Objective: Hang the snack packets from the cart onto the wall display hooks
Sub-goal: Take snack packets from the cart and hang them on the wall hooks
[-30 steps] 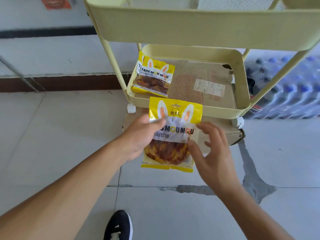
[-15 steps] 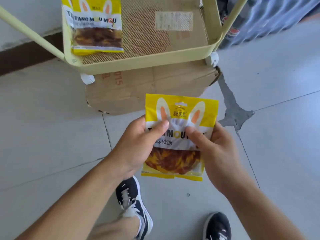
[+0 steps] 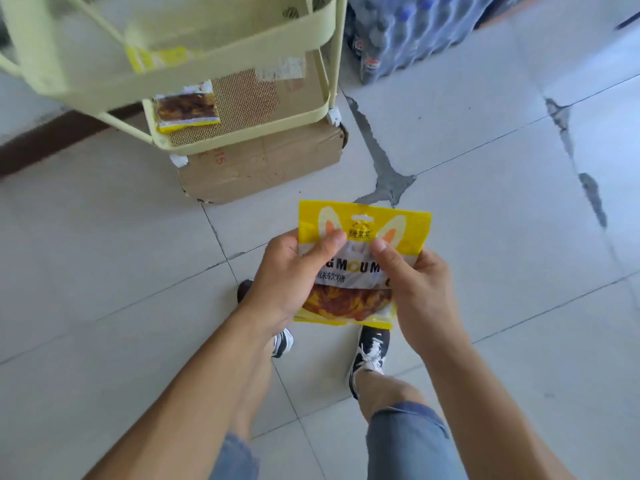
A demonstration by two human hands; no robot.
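A yellow snack packet [image 3: 363, 223] with rabbit ears printed on it is upright in front of me, over the tiled floor. My left hand [image 3: 291, 275] grips its left side, thumb across the front. My right hand [image 3: 412, 289] grips its right side, thumb on the front too. The hang hole at the packet's top is uncovered. A second packet [image 3: 187, 110] lies in the lower tray of the pale yellow cart [image 3: 242, 55] at the upper left. No wall hooks are in view.
A cardboard box [image 3: 263, 164] sits on the floor under the cart. Shrink-wrapped bottles [image 3: 408, 32] stand at the upper right. My feet in black shoes [image 3: 370, 351] are below the packet. Cracked grey patches run across the floor tiles.
The view has swung away from the cart, which now sits at the upper left. Both hands have brought the packet towards me, and the thumbs have slid higher on its front.
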